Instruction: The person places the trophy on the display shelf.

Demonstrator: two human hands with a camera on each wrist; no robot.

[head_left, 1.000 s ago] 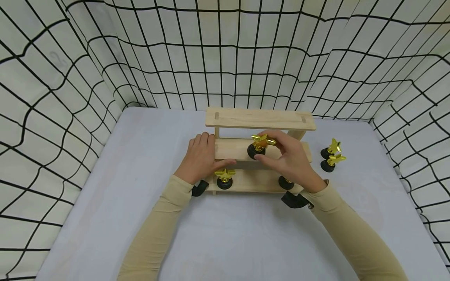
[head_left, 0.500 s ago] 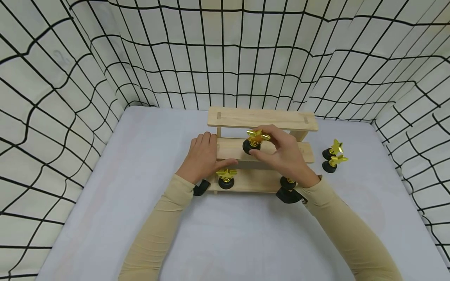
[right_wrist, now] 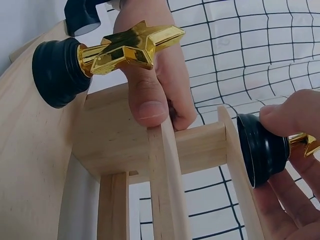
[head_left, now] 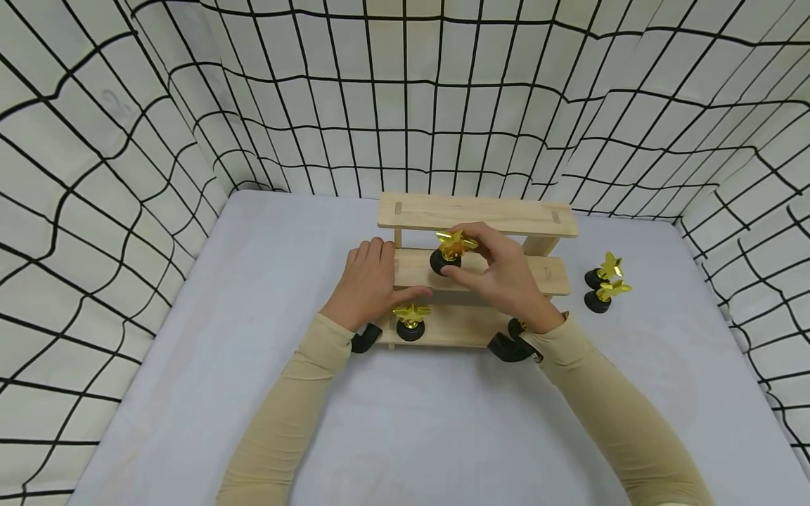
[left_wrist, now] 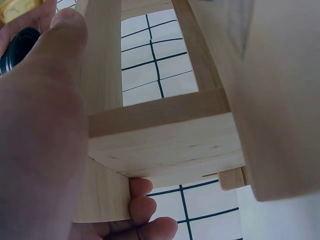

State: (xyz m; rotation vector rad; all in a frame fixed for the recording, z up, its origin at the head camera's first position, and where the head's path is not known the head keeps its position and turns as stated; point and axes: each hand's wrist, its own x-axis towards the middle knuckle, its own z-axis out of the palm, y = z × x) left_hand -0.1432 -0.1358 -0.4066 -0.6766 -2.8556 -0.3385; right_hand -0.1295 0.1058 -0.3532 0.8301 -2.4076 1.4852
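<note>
Trophy (head_left: 448, 255) shifted left since earlier frame, pinched in right hand (head_left: 500, 270); left hand (head_left: 367, 287) grips end of middle board (head_left: 414, 274), I judge to steady rack (head_left: 477, 213).

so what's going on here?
Someone's right grip holds a gold star trophy at a wooden shelf; whether its base touches a board isn't clear. The left grip holds the left end of the middle board. A second trophy stands on the bottom board, a third trophy there is mostly hidden, and two more trophies are on the table.
</note>
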